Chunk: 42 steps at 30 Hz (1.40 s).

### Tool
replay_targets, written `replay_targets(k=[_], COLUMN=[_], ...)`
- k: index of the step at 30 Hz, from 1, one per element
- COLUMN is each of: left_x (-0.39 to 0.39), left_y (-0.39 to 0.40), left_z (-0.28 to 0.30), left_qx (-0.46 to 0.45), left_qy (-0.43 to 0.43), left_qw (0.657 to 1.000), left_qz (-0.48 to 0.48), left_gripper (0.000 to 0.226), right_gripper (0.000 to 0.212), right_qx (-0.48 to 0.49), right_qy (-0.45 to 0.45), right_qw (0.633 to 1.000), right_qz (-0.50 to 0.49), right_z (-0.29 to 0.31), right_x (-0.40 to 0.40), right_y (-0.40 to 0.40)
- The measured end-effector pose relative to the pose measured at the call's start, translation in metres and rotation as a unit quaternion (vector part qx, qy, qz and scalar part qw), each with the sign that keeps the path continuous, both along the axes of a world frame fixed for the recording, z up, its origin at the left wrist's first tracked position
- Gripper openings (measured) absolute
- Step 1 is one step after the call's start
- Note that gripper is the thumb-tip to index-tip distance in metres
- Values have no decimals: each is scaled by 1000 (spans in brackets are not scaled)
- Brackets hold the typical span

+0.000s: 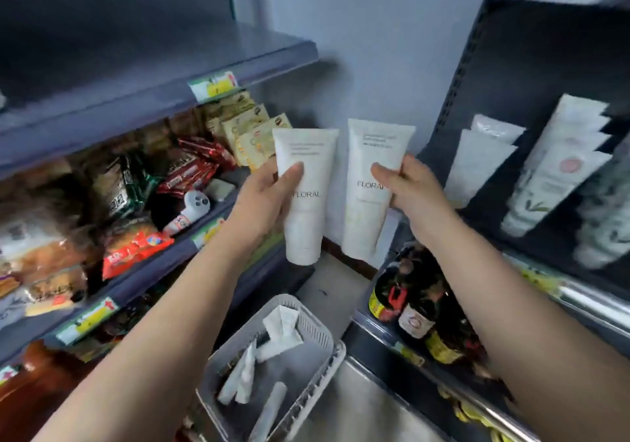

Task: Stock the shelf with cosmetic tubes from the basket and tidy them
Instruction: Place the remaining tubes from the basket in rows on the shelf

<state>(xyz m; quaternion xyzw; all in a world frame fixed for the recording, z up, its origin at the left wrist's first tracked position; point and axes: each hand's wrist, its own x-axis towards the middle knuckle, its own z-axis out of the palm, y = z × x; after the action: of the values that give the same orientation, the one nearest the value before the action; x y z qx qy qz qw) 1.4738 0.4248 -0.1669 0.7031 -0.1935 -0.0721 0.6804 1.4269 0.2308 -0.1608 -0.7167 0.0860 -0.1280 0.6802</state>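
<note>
1. The left hand (269, 199) grips a white tube marked FLORAL (304, 196), thumb curled across its front, crimped end up and cap end down.
2. The right hand (409, 185) grips a second FLORAL tube (370, 189) the same way, thumb on its front, fingers behind.
3. The two tubes stand side by side near the centre, slightly apart, held in the air.
4. At 6 o'clock the grey basket (317, 325) holds more white tubes (279, 332) lying loosely.
5. At 3 o'clock the dark shelf (545, 247) carries rows of white tubes (559, 165), leaning back.
6. At 9 o'clock a blue shelf (143, 267) holds snack packets (136, 247).
7. At 5 o'clock dark bottles (412, 305) stand below the right forearm.
</note>
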Motion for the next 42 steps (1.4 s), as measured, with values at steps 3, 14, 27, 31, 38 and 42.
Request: replay_targets(k=[3, 14, 27, 31, 38, 42], left_x=[-14, -109, -232, -247, -233, -218], left_y=[-46, -215, -343, -354, -366, -375], left_z=[26, 67, 56, 55, 58, 59], left_qx=[-6, -33, -7, -8, -14, -28], left_qy=[-35, -78, -103, -87, -72, -52], left_qw=[998, 978, 953, 954, 959, 961], left_qz=[-55, -193, -283, -287, -273, -272], left_gripper=[22, 17, 14, 16, 16, 16], right_gripper=[16, 17, 13, 14, 6, 3], right_qx=[3, -34, -71, -32, -11, -42], right_qy=[-48, -107, -101, -108, -97, -87], right_qw=[998, 976, 942, 943, 929, 922], right_qz=[-48, -186, -312, -312, -356, -375], right_z=[26, 59, 53, 50, 46, 51], right_x=[-42, -195, -342, -358, -355, -337], right_y=[-32, -151, -250, -269, -297, -317])
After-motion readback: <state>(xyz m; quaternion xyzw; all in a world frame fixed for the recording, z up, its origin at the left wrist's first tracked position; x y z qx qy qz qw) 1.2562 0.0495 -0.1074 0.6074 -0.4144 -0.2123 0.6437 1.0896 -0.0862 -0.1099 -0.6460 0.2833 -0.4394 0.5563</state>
